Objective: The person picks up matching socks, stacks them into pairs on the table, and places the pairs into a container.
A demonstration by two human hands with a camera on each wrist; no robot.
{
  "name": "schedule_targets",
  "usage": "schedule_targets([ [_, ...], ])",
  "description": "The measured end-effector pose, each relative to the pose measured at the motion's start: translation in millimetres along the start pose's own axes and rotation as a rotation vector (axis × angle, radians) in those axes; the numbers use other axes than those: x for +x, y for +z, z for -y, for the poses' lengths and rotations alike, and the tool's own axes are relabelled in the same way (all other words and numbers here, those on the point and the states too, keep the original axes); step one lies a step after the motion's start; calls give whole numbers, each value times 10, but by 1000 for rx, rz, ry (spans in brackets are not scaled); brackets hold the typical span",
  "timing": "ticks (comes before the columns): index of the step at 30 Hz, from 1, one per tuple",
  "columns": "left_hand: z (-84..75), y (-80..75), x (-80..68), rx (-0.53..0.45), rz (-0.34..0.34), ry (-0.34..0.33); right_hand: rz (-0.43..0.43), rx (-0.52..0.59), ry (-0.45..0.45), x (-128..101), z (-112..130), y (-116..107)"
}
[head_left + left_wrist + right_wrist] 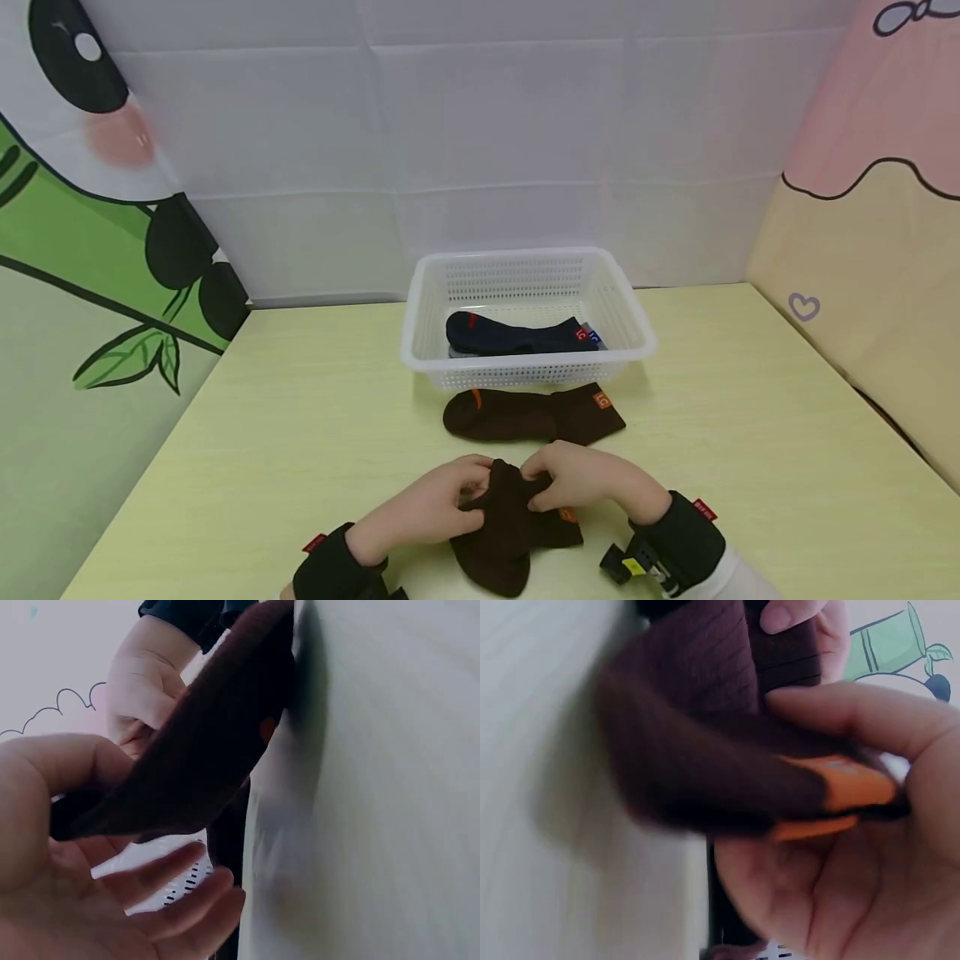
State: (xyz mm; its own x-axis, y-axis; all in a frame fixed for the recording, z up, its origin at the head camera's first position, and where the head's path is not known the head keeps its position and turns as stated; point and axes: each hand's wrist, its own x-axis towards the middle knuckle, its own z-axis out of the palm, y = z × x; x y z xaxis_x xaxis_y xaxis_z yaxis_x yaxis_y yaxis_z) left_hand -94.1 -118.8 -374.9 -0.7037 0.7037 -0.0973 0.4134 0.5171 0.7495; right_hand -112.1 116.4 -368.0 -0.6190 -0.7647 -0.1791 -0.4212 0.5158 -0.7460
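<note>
Both hands are at a dark brown sock (504, 533) near the front of the table, its fabric folded over with an orange label on the right. On its left side, my left hand (446, 498) pinches the upper edge between thumb and fingers. My right hand (577, 477) grips the sock from the right, close to the label. The right wrist view shows ribbed brown fabric (697, 667) and an orange patch (855, 784) between thumb and fingers. Just beyond the hands, another brown sock (517, 415) lies flat, with an orange label at its cuff.
A white perforated plastic basket (528, 364) stands at the back of the table, right behind the flat sock. Inside lies a navy sock (510, 335) with a red label, over a greyer one partly hidden. Printed cloth walls (487, 125) border the table (300, 400).
</note>
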Motion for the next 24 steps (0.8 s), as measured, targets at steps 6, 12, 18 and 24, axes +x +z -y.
schedule_targets([
  [6, -47, 29, 5, -156, 50, 83, 86, 163, -166, 12, -4, -15],
  [12, -44, 36, 0, -154, 25, 94, 76, 151, -219, -17, -2, -55],
  [18, -34, 44, -10, -168, 58, 86, -26, 95, -112, -64, -25, -129],
  [24, -44, 53, -9, -149, -29, 18, -12, -3, -62, -157, -39, -238],
])
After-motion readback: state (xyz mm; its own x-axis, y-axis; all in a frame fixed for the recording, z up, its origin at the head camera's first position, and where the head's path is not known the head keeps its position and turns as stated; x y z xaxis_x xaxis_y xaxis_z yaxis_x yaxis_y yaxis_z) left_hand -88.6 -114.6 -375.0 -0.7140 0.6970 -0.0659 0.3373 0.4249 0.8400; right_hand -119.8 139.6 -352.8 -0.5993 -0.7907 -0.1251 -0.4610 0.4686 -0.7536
